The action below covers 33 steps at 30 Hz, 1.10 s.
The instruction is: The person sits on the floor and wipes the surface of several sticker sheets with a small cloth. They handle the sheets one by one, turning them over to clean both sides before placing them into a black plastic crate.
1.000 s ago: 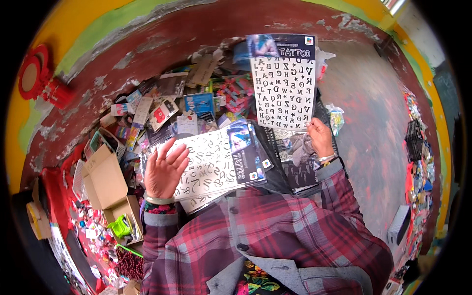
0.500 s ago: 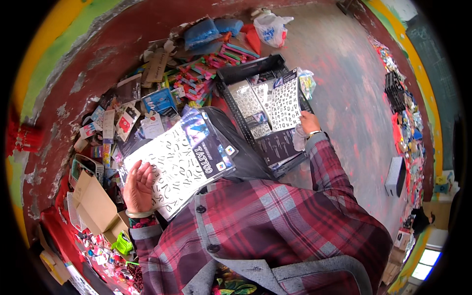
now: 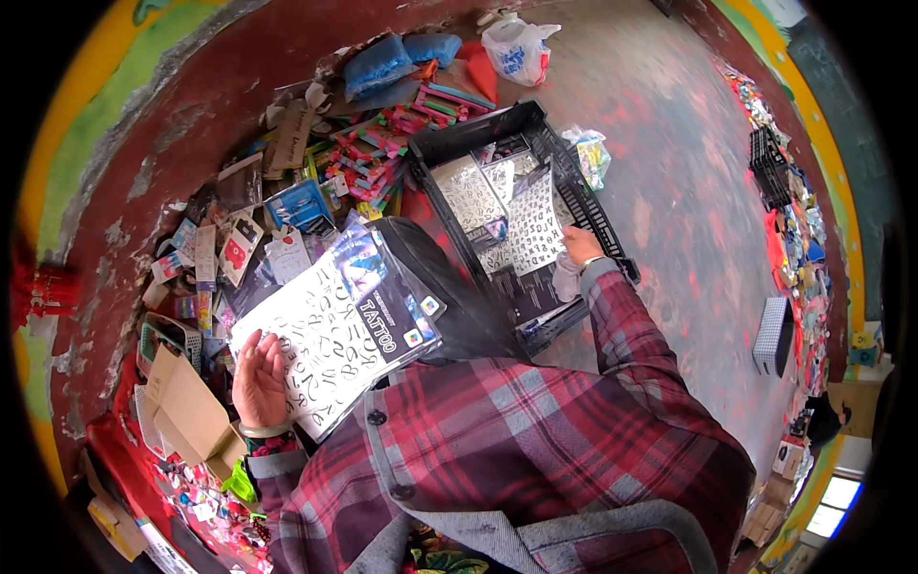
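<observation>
A stack of temporary tattoo sheets (image 3: 320, 335), white with black curly lettering and a dark blue-purple header, lies on my lap in clear packaging. My left hand (image 3: 260, 383) is at its left edge, palm turned up and inward, fingers stretched out and gripping nothing. To the right, my right hand (image 3: 580, 247) pinches the edge of another tattoo sheet (image 3: 535, 222). That sheet is tilted over a black plastic crate (image 3: 585, 206), inside which more lettered sheets (image 3: 469, 199) lie. Just below my right hand is a pale crumpled thing (image 3: 566, 282) whose kind I cannot tell.
Left of the crate, small packaged goods (image 3: 239, 249) and pink and teal packs (image 3: 368, 158) are heaped along the wall. An opened cardboard box (image 3: 186, 397) stands by my left arm. Plastic bags (image 3: 516, 50) lie beyond the crate. Piled goods (image 3: 798, 225) line the far right wall.
My right hand has lowered its sheet into the crate area, and the sheet now lies flatter, its header out of sight. My left hand's fingers have drawn closer together beside the stack.
</observation>
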Each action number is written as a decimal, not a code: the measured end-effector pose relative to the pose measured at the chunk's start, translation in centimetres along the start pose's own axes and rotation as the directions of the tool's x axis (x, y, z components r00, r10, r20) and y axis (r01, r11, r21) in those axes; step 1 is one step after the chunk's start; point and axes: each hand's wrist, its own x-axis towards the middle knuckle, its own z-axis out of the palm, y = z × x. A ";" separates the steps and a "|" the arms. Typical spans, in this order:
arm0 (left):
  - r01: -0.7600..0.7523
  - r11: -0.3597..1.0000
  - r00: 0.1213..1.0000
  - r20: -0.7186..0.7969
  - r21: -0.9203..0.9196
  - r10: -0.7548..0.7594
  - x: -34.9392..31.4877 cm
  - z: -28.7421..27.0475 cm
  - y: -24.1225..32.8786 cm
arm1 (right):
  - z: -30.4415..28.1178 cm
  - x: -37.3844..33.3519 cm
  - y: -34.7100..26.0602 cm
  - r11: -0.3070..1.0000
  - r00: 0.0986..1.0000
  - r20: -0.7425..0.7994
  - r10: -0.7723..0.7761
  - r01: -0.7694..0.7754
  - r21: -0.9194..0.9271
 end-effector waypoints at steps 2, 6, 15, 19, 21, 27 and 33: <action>-0.003 1.000 1.000 -0.003 -0.002 0.003 0.1 0.2 -0.1 | 0.6 1.5 -1.8 1.000 1.000 0.006 -0.021 0.021 -0.007; -0.009 1.000 0.999 -0.052 0.014 0.010 -0.1 0.9 0.0 | 3.2 5.5 -2.4 0.986 0.985 -0.044 -0.167 0.167 -0.003; 0.011 0.998 0.980 -0.200 0.054 0.000 0.1 2.1 0.1 | 11.6 12.4 -0.3 0.962 0.979 0.186 -0.079 0.124 -0.244; 0.018 0.997 0.975 -0.221 0.075 -0.001 0.0 2.3 0.2 | 13.8 13.7 -0.3 0.823 0.932 0.357 0.058 0.157 -0.545; 0.017 0.997 0.973 -0.229 0.080 0.001 -0.1 2.3 0.2 | 14.5 14.5 -0.6 0.765 0.890 0.444 0.102 0.215 -0.607; 0.035 0.996 0.968 -0.249 0.082 -0.013 0.3 2.5 0.3 | 16.3 17.1 0.6 0.671 0.817 0.546 0.187 0.300 -0.679; 0.013 0.998 0.977 -0.214 0.065 0.001 -0.1 1.6 0.2 | 14.8 16.9 -0.7 0.643 0.830 0.554 0.064 0.390 -0.659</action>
